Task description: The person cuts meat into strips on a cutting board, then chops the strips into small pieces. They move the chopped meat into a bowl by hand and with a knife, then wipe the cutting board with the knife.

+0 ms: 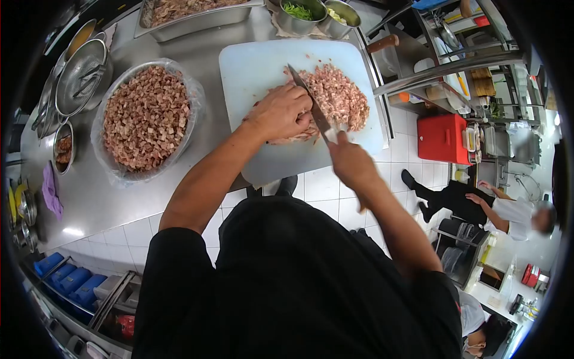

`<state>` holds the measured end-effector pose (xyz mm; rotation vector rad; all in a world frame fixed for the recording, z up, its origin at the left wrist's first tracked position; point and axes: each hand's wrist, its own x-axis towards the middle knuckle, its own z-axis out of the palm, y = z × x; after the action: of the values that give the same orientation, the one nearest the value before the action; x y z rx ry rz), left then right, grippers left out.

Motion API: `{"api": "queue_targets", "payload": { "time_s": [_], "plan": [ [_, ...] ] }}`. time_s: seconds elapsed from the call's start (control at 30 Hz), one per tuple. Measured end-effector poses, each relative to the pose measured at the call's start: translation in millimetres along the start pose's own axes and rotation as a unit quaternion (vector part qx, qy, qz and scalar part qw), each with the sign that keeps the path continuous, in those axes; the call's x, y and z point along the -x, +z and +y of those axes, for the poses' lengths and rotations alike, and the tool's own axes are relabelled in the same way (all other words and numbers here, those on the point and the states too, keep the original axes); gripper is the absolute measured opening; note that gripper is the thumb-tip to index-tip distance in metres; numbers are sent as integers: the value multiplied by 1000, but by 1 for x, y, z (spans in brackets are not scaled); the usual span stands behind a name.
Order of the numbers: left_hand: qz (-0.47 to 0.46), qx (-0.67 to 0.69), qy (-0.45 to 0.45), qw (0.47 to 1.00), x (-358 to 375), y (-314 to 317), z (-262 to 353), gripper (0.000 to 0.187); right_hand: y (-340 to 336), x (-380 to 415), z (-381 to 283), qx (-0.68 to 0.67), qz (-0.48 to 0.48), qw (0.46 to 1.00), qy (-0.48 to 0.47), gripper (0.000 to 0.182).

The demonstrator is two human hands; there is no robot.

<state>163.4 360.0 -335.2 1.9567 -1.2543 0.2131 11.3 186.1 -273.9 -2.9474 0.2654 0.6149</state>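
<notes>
A white cutting board [245, 69] lies on the steel counter. My right hand [354, 160] is wrapped around the handle of a kitchen knife [315, 106], whose long blade points away from me and to the left. My left hand [282, 112] presses with curled fingers on pieces of raw meat [287, 141], just left of the blade; much of that meat is hidden under the hand. To the right of the blade spreads a pile of finely chopped meat [342, 94]. Left of the board stands a plastic-lined bowl [194, 99] full of diced meat [146, 116].
At the back stand a steel tray [200, 25] of meat and a metal pot [297, 25] of chopped greens. Metal strainers [82, 78] and a purple cloth [51, 190] lie at left. A red box [442, 139] and a co-worker [508, 212] are off to the right.
</notes>
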Motion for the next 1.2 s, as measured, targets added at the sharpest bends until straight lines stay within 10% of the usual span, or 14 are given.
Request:
{"api": "queue_targets", "payload": {
  "time_s": [0.17,0.3,0.6,0.7,0.97,1.2],
  "plan": [
    [-15,45,-66,997,0,-10,11,16,-22,-29,-23,-60,95,994,-12,29],
    [61,-1,-3,998,3,-7,6,12,-84,-8,-26,-30,-116,992,-35,32],
    [39,-2,9,999,1,-8,2,10,-34,-36,-25,-75,63,995,-17,29],
    [71,-8,12,997,8,-6,7,9,-82,-3,-30,-27,-139,989,-42,30],
    [23,-19,3,1000,8,-6,3,12,-3,-10,-36,-111,50,992,30,32],
    [29,140,-193,971,-3,-26,15,13,-15,-1,-9,-195,31,977,80,40]
  ]
}}
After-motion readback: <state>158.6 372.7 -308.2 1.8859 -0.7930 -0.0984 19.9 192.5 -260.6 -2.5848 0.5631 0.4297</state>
